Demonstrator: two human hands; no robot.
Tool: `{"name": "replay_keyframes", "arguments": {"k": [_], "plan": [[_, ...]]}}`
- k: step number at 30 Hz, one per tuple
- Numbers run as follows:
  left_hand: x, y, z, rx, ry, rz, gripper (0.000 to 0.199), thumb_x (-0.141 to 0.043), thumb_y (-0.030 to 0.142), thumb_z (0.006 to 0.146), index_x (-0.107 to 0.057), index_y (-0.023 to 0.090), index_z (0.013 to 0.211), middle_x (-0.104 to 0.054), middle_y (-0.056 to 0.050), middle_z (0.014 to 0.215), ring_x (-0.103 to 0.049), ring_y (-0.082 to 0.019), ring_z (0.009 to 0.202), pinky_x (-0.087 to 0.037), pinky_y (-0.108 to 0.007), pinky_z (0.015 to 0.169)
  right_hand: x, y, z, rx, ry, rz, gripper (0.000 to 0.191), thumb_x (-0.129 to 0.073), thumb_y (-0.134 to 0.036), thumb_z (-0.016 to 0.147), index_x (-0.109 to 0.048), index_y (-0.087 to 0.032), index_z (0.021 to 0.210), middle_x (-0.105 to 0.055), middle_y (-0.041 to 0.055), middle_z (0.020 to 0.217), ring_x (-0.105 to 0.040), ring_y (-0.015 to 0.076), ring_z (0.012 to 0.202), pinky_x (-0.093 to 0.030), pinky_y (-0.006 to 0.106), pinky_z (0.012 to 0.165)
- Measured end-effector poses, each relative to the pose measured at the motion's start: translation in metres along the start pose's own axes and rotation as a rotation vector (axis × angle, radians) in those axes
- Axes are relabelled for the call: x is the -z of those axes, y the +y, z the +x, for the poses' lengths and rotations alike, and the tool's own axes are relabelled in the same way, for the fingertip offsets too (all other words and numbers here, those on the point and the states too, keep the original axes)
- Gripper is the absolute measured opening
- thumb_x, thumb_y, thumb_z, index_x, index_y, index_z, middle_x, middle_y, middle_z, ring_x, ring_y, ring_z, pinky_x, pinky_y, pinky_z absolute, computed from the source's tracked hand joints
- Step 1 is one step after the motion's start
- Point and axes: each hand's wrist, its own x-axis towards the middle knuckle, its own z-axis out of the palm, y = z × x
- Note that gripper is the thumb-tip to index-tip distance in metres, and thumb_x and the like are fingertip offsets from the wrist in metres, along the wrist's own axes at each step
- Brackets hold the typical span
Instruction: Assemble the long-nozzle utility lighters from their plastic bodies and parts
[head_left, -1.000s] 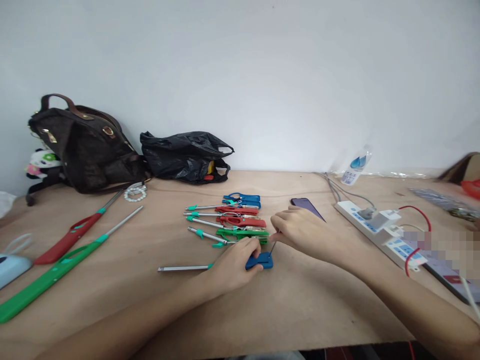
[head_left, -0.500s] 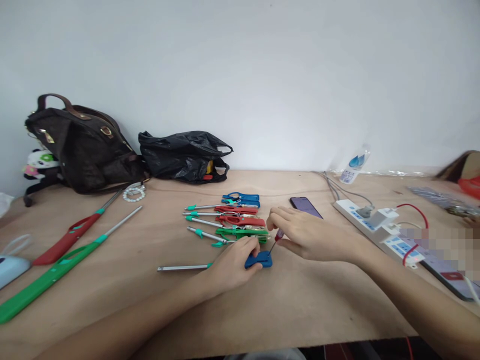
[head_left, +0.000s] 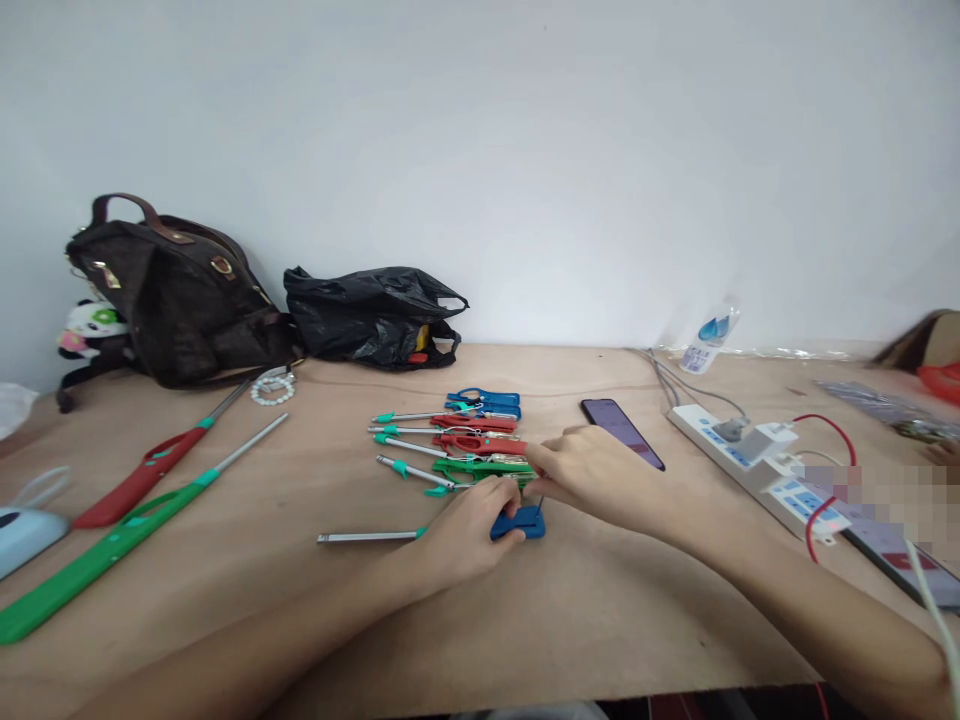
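My left hand [head_left: 472, 528] is closed around a blue long-neck lighter [head_left: 529, 522] lying on the table, its metal tube pointing left. In my closed right hand [head_left: 600, 478] is a screwdriver [head_left: 541, 503]. Its thin shaft reaches down to the lighter's blue handle; the screwdriver's grip is hidden by my fingers. Just beyond my hands lies a row of opened lighters, among them a green one [head_left: 472, 467], a red one [head_left: 472, 442] and blue shell parts [head_left: 487, 400]. Their metal tubes and teal pieces point left.
On the left lie a red lighter [head_left: 139, 480] and a green lighter [head_left: 112, 545], both whole. A dark backpack [head_left: 195, 310] and a black plastic bag [head_left: 360, 315] stand by the wall. To the right are a phone [head_left: 622, 435], a power strip [head_left: 750, 465] and a bottle [head_left: 706, 345].
My right hand has turned and shifted left and slightly down, hiding the screwdriver's red handle and showing more of the phone. My left hand keeps its hold on the blue lighter.
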Motion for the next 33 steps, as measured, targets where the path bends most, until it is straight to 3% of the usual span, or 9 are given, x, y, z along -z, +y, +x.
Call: {"name": "replay_keyframes", "arguments": {"k": [5,7,10,15,17,20,25,30,33], "plan": [[0.0004,0.0,-0.0006,0.004,-0.007,0.014,0.017,-0.057,0.02,0.076,-0.04,0.02,0.077,-0.054,-0.001,0.087,-0.05,-0.019,0.079,-0.036,-0.028,0.067,0.0035,0.0042,-0.0014,0.16,0.032,0.118,0.009,-0.055,-0.017,0.088,-0.055,-0.014,0.097,-0.067,0.0088,0.092,-0.061,0.0192,0.081,-0.037,0.026,0.065],[-0.0002,-0.0008,-0.0009,-0.002,-0.006,0.014,0.017,-0.057,0.02,0.076,-0.04,0.02,0.078,-0.054,-0.001,0.087,-0.049,-0.019,0.08,-0.036,-0.028,0.068,0.0041,0.0072,-0.0004,0.095,0.016,0.066,0.007,-0.055,-0.02,0.089,-0.056,-0.013,0.091,-0.067,0.0084,0.083,-0.061,0.0192,0.074,-0.035,0.026,0.061],[-0.001,-0.0017,-0.0009,-0.007,0.0,0.01,0.016,-0.057,0.02,0.076,-0.041,0.02,0.08,-0.054,-0.001,0.088,-0.05,-0.019,0.082,-0.037,-0.028,0.07,0.0051,0.0086,0.0004,-0.029,0.0,-0.04,0.026,-0.055,-0.036,0.091,-0.058,-0.013,0.08,-0.065,0.0096,0.071,-0.061,0.0216,0.067,-0.035,0.029,0.061],[0.0005,0.0004,-0.0006,0.0,-0.021,0.031,0.017,-0.057,0.019,0.076,-0.04,0.02,0.078,-0.053,-0.001,0.087,-0.049,-0.018,0.081,-0.036,-0.027,0.068,0.0079,0.0088,-0.0053,0.163,0.061,0.123,0.006,-0.055,-0.019,0.089,-0.055,-0.015,0.093,-0.065,0.0084,0.092,-0.059,0.0184,0.083,-0.039,0.026,0.069],[0.0007,0.0004,-0.0008,-0.001,-0.019,0.028,0.017,-0.057,0.019,0.077,-0.04,0.02,0.079,-0.054,-0.001,0.088,-0.049,-0.018,0.081,-0.036,-0.027,0.068,0.0064,0.0087,-0.0049,0.132,0.067,0.084,0.005,-0.056,-0.019,0.089,-0.055,-0.015,0.088,-0.065,0.0078,0.086,-0.06,0.0188,0.078,-0.039,0.027,0.068],[0.0001,-0.0004,-0.0009,-0.004,-0.009,0.013,0.016,-0.057,0.019,0.076,-0.041,0.02,0.08,-0.054,-0.001,0.089,-0.049,-0.018,0.081,-0.036,-0.028,0.068,0.0036,0.0083,-0.0025,0.01,0.062,-0.06,0.024,-0.054,-0.032,0.092,-0.056,-0.014,0.076,-0.063,0.0078,0.069,-0.06,0.0214,0.065,-0.037,0.032,0.068],[0.001,0.0011,-0.0004,0.008,-0.015,0.036,0.017,-0.057,0.019,0.076,-0.04,0.02,0.078,-0.054,0.0,0.087,-0.049,-0.018,0.081,-0.036,-0.028,0.068,0.0068,0.0089,-0.0062,0.164,0.086,0.046,0.008,-0.053,-0.022,0.092,-0.055,-0.015,0.09,-0.065,0.0084,0.091,-0.06,0.0189,0.082,-0.037,0.028,0.073],[0.0007,0.0,-0.0007,0.007,-0.015,0.029,0.017,-0.058,0.021,0.076,-0.041,0.02,0.079,-0.054,-0.001,0.087,-0.05,-0.019,0.08,-0.037,-0.028,0.069,0.005,0.0043,-0.0035,0.083,0.037,-0.03,0.026,-0.052,-0.034,0.093,-0.057,-0.014,0.076,-0.063,0.0061,0.068,-0.058,0.0193,0.065,-0.036,0.033,0.071],[0.0001,-0.0012,-0.0007,0.003,-0.009,0.012,0.016,-0.058,0.021,0.076,-0.042,0.02,0.079,-0.054,-0.001,0.087,-0.05,-0.019,0.08,-0.038,-0.029,0.069,0.0031,0.003,-0.0033,0.124,0.082,0.041,0.022,-0.047,-0.031,0.095,-0.059,-0.013,0.088,-0.065,0.0093,0.082,-0.06,0.0214,0.077,-0.038,0.033,0.075]]}}
